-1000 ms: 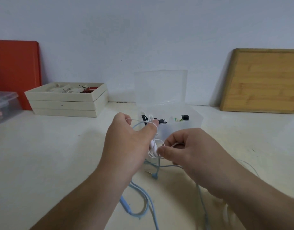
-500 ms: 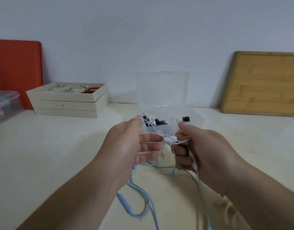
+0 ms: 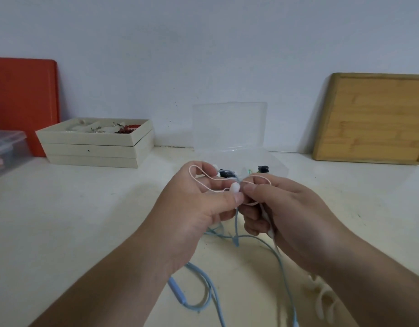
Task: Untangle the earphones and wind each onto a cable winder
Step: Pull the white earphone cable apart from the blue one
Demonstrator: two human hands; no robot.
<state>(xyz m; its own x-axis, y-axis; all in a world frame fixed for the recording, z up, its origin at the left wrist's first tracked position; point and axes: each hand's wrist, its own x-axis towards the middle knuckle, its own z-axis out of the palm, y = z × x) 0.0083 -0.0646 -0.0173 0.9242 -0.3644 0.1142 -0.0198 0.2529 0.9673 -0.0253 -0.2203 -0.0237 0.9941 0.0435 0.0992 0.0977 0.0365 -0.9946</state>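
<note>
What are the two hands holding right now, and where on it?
Both hands pinch the white earphones: the left hand at the earbud and thin cord loop, the right hand on the cord beside it, the stem running through its curled fingers.

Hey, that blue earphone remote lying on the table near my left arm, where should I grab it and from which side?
Pinch the blue remote across its narrow sides, coming from above. It is a slim bar lying flat on the table, its blue cable looping away from its near end, so a grip at mid-length probably avoids snagging it.
</note>
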